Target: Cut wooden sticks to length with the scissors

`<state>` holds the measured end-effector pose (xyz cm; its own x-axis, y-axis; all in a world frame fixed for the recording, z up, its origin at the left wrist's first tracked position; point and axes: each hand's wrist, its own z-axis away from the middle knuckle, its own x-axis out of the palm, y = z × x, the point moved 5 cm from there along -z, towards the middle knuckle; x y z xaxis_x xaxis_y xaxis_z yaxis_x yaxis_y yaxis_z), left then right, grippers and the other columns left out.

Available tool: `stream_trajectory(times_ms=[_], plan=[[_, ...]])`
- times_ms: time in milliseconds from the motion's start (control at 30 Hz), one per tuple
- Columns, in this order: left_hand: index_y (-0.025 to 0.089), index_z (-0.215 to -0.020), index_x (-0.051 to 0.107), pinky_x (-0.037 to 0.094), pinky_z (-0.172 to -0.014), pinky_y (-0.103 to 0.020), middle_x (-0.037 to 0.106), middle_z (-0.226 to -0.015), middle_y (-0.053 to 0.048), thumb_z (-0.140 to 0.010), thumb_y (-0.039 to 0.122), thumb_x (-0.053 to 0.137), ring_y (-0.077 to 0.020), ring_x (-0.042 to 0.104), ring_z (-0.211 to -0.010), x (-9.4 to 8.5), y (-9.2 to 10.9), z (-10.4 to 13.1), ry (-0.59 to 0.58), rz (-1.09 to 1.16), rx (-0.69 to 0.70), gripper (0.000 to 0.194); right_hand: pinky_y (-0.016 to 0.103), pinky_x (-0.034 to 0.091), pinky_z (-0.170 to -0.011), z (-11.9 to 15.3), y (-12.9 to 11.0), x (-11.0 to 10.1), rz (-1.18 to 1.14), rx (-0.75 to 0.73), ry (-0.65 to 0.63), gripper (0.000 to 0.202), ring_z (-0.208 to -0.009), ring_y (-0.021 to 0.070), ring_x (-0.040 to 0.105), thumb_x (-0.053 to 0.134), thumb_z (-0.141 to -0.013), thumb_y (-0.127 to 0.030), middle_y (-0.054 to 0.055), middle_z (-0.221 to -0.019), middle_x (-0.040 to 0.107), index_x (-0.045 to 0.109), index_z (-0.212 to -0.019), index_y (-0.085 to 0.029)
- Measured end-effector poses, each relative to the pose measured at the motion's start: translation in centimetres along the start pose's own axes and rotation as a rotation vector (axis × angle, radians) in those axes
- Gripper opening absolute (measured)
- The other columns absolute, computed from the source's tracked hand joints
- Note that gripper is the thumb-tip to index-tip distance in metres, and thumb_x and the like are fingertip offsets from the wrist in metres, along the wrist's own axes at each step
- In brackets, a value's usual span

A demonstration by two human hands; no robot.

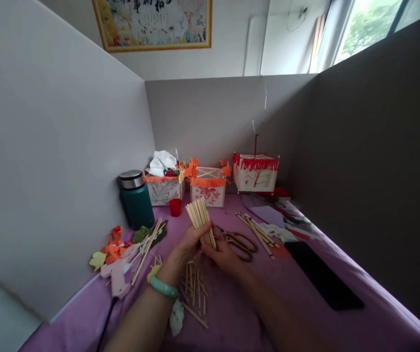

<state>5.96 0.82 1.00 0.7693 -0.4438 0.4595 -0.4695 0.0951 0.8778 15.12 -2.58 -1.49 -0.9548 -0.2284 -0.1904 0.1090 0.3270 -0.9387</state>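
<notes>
A bundle of pale wooden sticks [198, 213] is held upright, fanned slightly at its top, above the middle of the purple cloth. Around its left side my left hand [192, 239] is closed, with a green bangle on the wrist. My right hand [222, 252] grips the bundle's lower right side, its thumb against the sticks. Just right of my hands lie scissors [242, 242] with dark bronze handles. Shorter loose sticks [194, 283] are scattered on the cloth below my hands.
Left: teal bottle [136, 200], pink glue gun [119, 274], orange paper pieces [115, 247], long sticks [146, 252]. Back: red cup [175, 207], decorated paper boxes [208, 193], a red-fringed lantern [256, 175]. Right: more sticks [259, 232], a black phone-like slab [323, 276]. Grey partitions [232, 112] enclose the table.
</notes>
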Motion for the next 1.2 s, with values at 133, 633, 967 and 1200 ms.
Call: stream_trajectory(times_ms=[133, 633, 967, 1200], plan=[[0.016, -0.081, 0.059, 0.051, -0.059, -0.026, 0.052, -0.058, 0.006, -0.066, 0.043, 0.089, -0.0102, 0.053, -0.053, -1.0, 1.7, -0.1, 0.073, 0.167, 0.115, 0.043, 0.026, 0.038, -0.055, 0.5, -0.4, -1.8, 0.264, -0.136, 0.141, 0.047, -0.051, 0.0145, 0.054, 0.048, -0.091, -0.054, 0.002, -0.052, 0.06, 0.063, -0.063, -0.019], [0.017, -0.071, 0.054, 0.04, -0.044, -0.024, 0.047, -0.055, 0.005, -0.066, 0.055, 0.085, -0.0069, 0.042, -0.04, 0.8, -1.9, 1.3, -0.319, -0.106, -0.282, 0.05, 0.029, 0.052, -0.069, -4.2, -3.5, -2.0, -0.354, 0.087, 0.065, 0.04, -0.074, 0.0176, 0.065, 0.075, -0.071, -0.052, 0.005, -0.084, 0.074, 0.075, -0.09, -0.016], [0.013, -0.083, 0.063, 0.047, -0.051, -0.025, 0.065, -0.069, -0.006, -0.059, 0.057, 0.089, -0.0147, 0.061, -0.054, -0.9, -2.5, 0.3, -0.098, -0.157, -0.266, 0.056, 0.025, 0.046, -0.049, -4.7, -0.2, -2.5, -0.471, 0.18, 0.356, 0.037, -0.054, 0.015, 0.061, 0.08, -0.063, -0.047, 0.006, -0.066, 0.072, 0.077, -0.078, -0.013], [0.011, -0.094, 0.066, 0.046, -0.043, -0.024, 0.071, -0.078, -0.01, -0.07, 0.069, 0.076, -0.0147, 0.061, -0.05, -1.7, -3.5, -0.3, -0.068, -0.149, -0.316, 0.063, 0.021, 0.023, -0.031, -4.0, 0.6, -2.8, -0.471, 0.276, 0.349, 0.047, -0.035, 0.0093, 0.043, 0.074, -0.064, -0.052, 0.001, -0.05, 0.062, 0.078, -0.086, -0.011]])
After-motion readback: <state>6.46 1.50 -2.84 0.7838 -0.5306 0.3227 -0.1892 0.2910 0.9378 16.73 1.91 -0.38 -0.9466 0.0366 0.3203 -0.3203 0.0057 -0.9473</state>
